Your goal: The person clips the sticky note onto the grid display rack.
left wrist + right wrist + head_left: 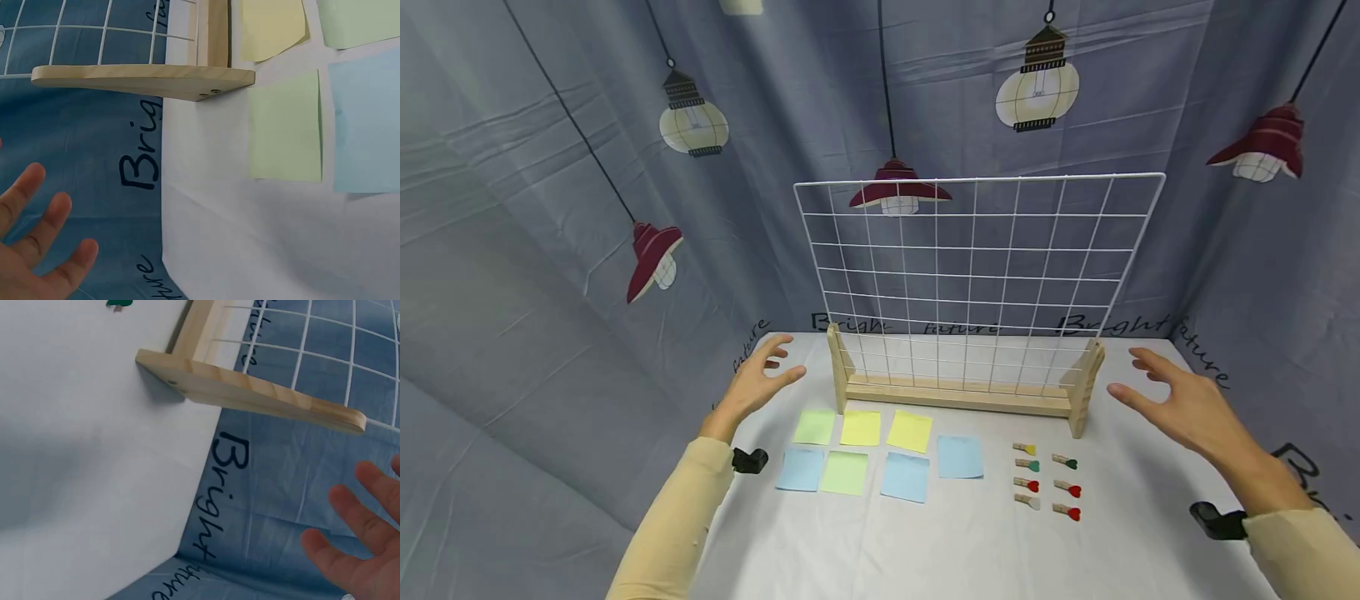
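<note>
A white wire grid (973, 258) stands upright in a wooden base (955, 395) at the back of the table. Left of the base, my left hand (758, 385) hovers with fingers spread and nothing in it. My right hand (1180, 404) hovers on the other side, also holding nothing, its thumb apart from the fingers. In front of the base lie sticky notes in two rows: green notes (845, 473), yellow notes (910, 431) and blue notes (905, 477). To their right, small wooden clips (1067, 488) with coloured heart or tree shapes lie in two columns.
The white tablecloth (940, 542) covers the table. Behind and at the sides hangs a blue-grey curtain (760, 250) printed with lamps and lettering. Black wrist mounts (749, 461) sit at both cuffs.
</note>
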`<state>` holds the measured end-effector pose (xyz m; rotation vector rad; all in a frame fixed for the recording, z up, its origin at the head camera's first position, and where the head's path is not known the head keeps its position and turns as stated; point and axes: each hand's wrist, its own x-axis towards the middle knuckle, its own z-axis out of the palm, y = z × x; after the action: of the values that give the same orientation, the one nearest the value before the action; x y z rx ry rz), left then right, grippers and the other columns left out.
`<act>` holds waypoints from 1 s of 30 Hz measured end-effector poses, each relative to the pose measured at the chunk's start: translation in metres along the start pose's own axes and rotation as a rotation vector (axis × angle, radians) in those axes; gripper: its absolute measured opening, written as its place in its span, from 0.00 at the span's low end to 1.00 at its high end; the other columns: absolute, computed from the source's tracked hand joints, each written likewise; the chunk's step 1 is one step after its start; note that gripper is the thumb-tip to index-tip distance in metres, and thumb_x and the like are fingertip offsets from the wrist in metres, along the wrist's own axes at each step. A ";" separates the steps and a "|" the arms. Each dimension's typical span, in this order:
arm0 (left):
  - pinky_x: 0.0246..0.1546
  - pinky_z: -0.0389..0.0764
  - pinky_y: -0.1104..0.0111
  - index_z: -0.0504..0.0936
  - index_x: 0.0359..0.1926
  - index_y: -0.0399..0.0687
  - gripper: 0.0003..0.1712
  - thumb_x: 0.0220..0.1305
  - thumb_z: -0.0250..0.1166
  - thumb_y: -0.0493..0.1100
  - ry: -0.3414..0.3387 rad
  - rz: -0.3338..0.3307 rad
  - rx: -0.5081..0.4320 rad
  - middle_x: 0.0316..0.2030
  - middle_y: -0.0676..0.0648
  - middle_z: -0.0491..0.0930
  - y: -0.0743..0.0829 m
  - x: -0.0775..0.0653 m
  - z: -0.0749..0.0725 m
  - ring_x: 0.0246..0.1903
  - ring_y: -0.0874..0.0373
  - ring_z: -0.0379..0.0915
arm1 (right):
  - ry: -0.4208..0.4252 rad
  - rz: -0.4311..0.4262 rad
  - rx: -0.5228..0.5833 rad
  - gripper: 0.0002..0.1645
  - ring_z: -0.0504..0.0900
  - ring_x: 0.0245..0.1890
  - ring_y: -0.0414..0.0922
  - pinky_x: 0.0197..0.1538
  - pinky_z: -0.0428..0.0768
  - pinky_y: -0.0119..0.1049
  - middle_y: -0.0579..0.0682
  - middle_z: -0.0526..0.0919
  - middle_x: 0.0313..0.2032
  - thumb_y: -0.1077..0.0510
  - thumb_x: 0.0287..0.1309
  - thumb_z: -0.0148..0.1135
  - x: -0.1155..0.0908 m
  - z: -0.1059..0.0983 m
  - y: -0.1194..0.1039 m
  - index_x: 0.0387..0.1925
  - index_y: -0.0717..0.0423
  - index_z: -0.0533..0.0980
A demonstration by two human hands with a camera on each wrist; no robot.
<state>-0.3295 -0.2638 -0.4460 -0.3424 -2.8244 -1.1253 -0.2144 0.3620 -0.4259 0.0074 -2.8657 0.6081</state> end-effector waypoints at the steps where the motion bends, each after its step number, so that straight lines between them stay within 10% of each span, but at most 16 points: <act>1: 0.60 0.74 0.39 0.62 0.77 0.69 0.46 0.63 0.68 0.70 -0.002 -0.002 -0.013 0.67 0.41 0.72 -0.002 0.000 0.002 0.66 0.37 0.70 | 0.012 0.002 0.003 0.54 0.73 0.56 0.76 0.49 0.70 0.74 0.76 0.72 0.64 0.30 0.67 0.60 0.000 0.001 0.000 0.77 0.61 0.58; 22: 0.57 0.81 0.51 0.70 0.73 0.60 0.39 0.65 0.72 0.59 -0.041 -0.092 -0.244 0.66 0.39 0.74 -0.056 -0.002 0.039 0.59 0.39 0.76 | 0.040 0.075 0.178 0.43 0.80 0.50 0.66 0.50 0.80 0.62 0.70 0.84 0.48 0.34 0.68 0.62 -0.017 0.043 0.002 0.66 0.64 0.73; 30: 0.56 0.81 0.53 0.75 0.70 0.56 0.35 0.64 0.74 0.52 -0.052 -0.160 -0.279 0.65 0.38 0.77 -0.067 -0.004 0.057 0.57 0.41 0.77 | -0.021 0.102 0.195 0.44 0.81 0.49 0.63 0.37 0.79 0.38 0.65 0.85 0.46 0.33 0.67 0.62 -0.021 0.063 0.001 0.66 0.64 0.73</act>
<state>-0.3412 -0.2726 -0.5329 -0.1663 -2.7801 -1.5718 -0.2071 0.3373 -0.4865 -0.1023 -2.8285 0.9104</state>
